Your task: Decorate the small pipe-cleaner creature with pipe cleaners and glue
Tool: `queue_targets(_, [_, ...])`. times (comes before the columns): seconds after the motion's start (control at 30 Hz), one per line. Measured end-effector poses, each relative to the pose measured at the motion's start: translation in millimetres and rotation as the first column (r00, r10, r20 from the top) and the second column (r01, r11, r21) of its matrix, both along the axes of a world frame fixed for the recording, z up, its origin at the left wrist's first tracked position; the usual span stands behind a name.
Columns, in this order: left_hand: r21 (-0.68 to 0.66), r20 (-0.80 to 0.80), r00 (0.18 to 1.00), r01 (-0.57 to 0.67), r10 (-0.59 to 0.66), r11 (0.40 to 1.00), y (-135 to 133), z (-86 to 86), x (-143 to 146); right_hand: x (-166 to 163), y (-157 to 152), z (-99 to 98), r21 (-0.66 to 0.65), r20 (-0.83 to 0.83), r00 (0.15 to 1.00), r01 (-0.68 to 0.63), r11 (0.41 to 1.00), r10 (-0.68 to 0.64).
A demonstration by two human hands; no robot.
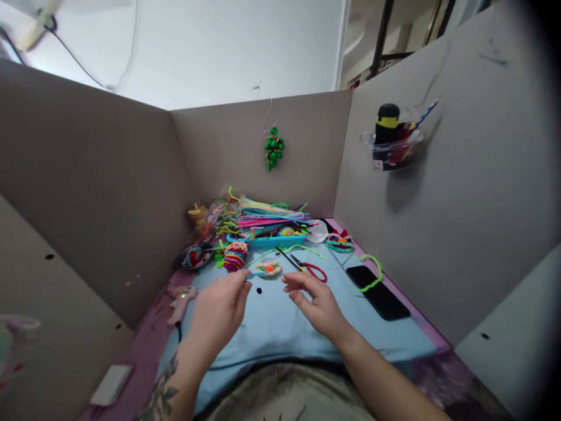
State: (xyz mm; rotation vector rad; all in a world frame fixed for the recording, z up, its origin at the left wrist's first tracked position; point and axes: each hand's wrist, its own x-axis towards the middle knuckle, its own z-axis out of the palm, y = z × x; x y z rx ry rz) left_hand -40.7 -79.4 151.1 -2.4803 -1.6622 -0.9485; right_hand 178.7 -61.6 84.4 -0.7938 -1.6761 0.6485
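Pinching a blue pipe cleaner [255, 273] at frame centre, the left hand [219, 310] sat just short of the small woven disc [268, 268], the right hand [318, 301] loosely spread beside it; risk: so slight a fingertip grip might let the stem slip.

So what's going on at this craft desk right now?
A person sits at a walled-in craft desk. The left hand pinches a thin blue strand that leads towards a small round woven piece lying on the light blue cloth. The right hand hovers open beside it and holds nothing. Red-handled scissors, a black phone and a heap of pipe cleaners lie beyond the hands.
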Motion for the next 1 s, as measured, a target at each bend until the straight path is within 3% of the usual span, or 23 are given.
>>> queue_targets(0.1, [0.013,-0.293,0.954,-0.062,0.063,0.998,2.5,-20.9,16.9,-5.8,-3.8,6.3,0.069,-0.018,0.998,0.067,0.995,-0.066])
queue_targets(0.23, [-0.026,-0.347,0.934,-0.106,0.091,0.994,7.1,-42.5,21.3,-13.9,1.5,2.3,0.104,0.098,0.993,0.056,0.993,-0.066])
queue_targets(0.3, [-0.088,-0.228,0.972,-0.069,0.047,0.994,7.6,-47.6,19.7,-18.0,5.2,-4.5,0.102,0.134,0.989,0.055,0.993,-0.068])
queue_targets(0.4, [-0.204,0.213,0.977,0.064,-0.020,0.977,8.8,-53.6,17.3,-22.8,9.4,-13.9,0.087,0.152,0.986,0.058,0.995,-0.071])
queue_targets(0.5, [-0.255,0.659,0.752,0.240,-0.013,0.936,11.5,-60.4,14.5,-24.3,11.2,-15.9,0.050,0.160,0.984,0.066,0.997,-0.073])
queue_targets(0.57, [-0.266,0.780,0.626,0.318,0.010,0.910,13.2,-64.7,12.1,-24.1,11.2,-14.5,0.030,0.162,0.984,0.074,0.997,-0.078])
queue_targets(0.63, [-0.274,0.813,0.582,0.356,0.017,0.894,14.6,-67.8,9.9,-24.0,11.5,-13.8,0.016,0.168,0.982,0.085,0.996,-0.086])
queue_targets(0.8, [-0.212,0.746,0.660,0.354,-0.083,0.911,19.1,-67.8,6.8,-28.9,24.0,-22.1,0.003,0.171,0.974,0.153,0.988,-0.151])
queue_targets(0.87, [-0.168,0.674,0.729,0.302,-0.114,0.938,23.1,-66.5,3.9,-33.0,35.2,-26.6,0.015,0.197,0.970,0.140,0.990,-0.140])
queue_targets(1.0, [-0.145,0.466,0.883,0.142,-0.059,0.979,37.8,-70.5,-3.6,-42.9,60.9,-33.6,0.022,0.291,0.955,0.053,0.998,-0.057])
